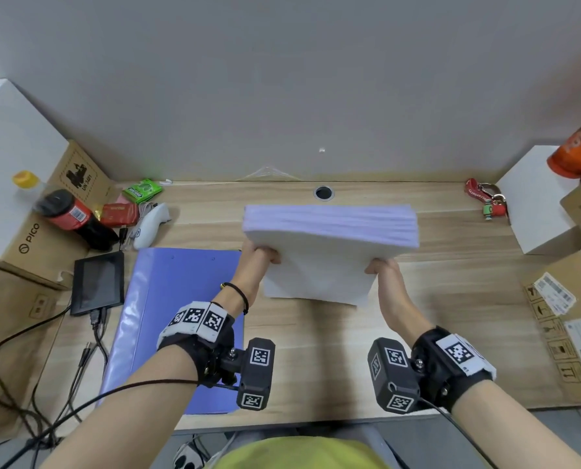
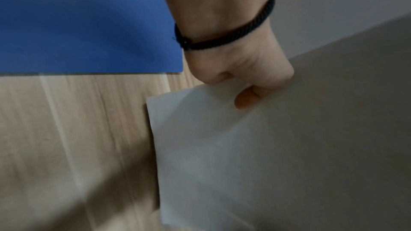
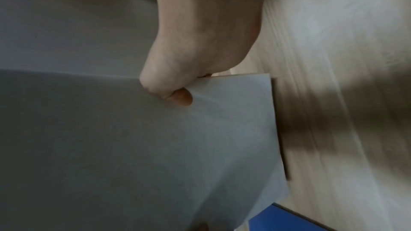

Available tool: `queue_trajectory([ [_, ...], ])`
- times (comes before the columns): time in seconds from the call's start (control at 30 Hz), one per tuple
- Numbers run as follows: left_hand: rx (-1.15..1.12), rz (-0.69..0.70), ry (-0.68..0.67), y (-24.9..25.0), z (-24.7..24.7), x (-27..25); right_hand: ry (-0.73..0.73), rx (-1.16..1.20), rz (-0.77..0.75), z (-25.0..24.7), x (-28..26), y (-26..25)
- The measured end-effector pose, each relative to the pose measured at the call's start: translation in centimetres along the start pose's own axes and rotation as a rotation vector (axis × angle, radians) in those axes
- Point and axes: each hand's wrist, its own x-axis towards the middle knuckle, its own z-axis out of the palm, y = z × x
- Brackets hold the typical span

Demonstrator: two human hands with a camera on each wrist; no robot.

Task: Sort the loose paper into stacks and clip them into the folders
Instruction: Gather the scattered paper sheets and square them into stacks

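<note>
A thick stack of white paper (image 1: 326,252) stands upright on its lower edge above the middle of the wooden desk (image 1: 451,299), held between both hands. My left hand (image 1: 260,257) grips its left edge, thumb on the near face; the same grip shows in the left wrist view, left hand (image 2: 242,75) on the paper (image 2: 278,147). My right hand (image 1: 382,267) grips the right edge, right hand (image 3: 177,80) pinching the paper (image 3: 133,147). A closed blue folder (image 1: 174,319) lies flat to the left of the stack, also seen as the folder (image 2: 84,22).
At the left are cardboard boxes (image 1: 22,184), a dark bottle (image 1: 72,214), a white controller (image 1: 150,225), a small black screen (image 1: 98,282) and cables (image 1: 45,394). More boxes (image 1: 566,299) and a red keyring (image 1: 485,198) sit at the right. A cable hole (image 1: 323,192) lies behind the stack.
</note>
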Motion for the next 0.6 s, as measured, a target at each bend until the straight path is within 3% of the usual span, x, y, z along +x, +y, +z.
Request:
queue_trajectory([
  [0.13,-0.066,0.024,0.014,1.6,0.2,0.7,0.076,0.049,-0.049,-0.1,0.7,-1.3],
  [0.37,-0.002,-0.096,-0.009,-2.8,-1.8,1.0,-0.177,-0.191,0.124,-1.1,1.0,2.6],
  [0.6,-0.072,-0.126,0.027,-2.3,-0.9,1.3,-0.107,-0.121,0.074,0.9,0.3,0.7],
])
